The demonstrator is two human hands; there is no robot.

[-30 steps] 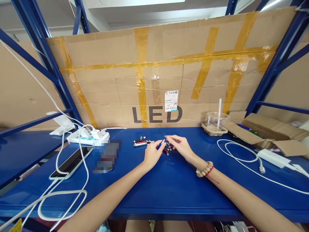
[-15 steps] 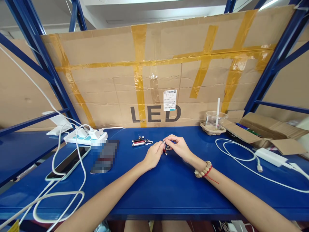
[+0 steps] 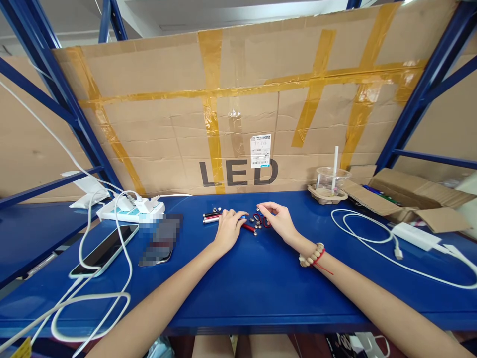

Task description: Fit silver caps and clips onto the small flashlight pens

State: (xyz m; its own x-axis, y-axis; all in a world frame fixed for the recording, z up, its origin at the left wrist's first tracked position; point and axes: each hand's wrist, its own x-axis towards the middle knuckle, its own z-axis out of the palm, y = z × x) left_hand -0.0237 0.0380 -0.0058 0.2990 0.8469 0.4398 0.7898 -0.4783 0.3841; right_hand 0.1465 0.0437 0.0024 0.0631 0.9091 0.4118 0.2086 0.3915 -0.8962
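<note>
My left hand [image 3: 228,228] lies over a group of slim metal tubes, its thumb and index finger around a small blue tube [image 3: 243,217]. Just beyond its thumb is a red tube [image 3: 249,227]. Partly under its fingers on the left are a silver tube [image 3: 210,220] and a black tube [image 3: 211,215]. My right hand [image 3: 279,220] is raised slightly, thumb and index pinched on a small silver piece [image 3: 258,209]. Below those fingertips lie several small round metal pieces [image 3: 258,225] and a red loop [image 3: 267,222].
Two phones, one pale-edged [image 3: 108,251], lie left beside a white power strip [image 3: 130,211] with looping cables. At right are a clear cup with straw [image 3: 331,180], a white charger [image 3: 417,238] with its cable and an open carton [image 3: 417,191]. A cardboard sheet [image 3: 167,139] stands behind.
My hands have come apart. The left moved left over the tubes, uncovering the red tube and blue tube; the right shifted slightly right, still pinched. The view tilted slightly.
</note>
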